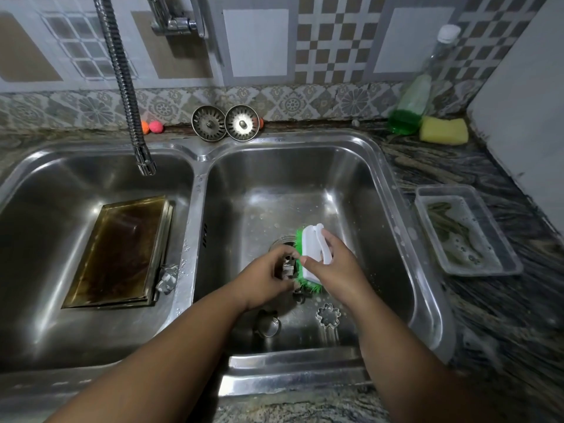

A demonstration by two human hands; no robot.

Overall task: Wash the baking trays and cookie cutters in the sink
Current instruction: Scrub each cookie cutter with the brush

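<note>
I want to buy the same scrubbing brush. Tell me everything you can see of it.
The scrubbing brush has a white, plastic-looking body with a loop handle on its back and bright green bristles fringing its edges. The right hand grips it by the handle over the drain of the right sink basin, tilted on its side, with the bristles turned toward a small metal cookie cutter held in the left hand.

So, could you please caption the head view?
Right hand scrubs a cookie cutter in the left hand with a brush.
</note>
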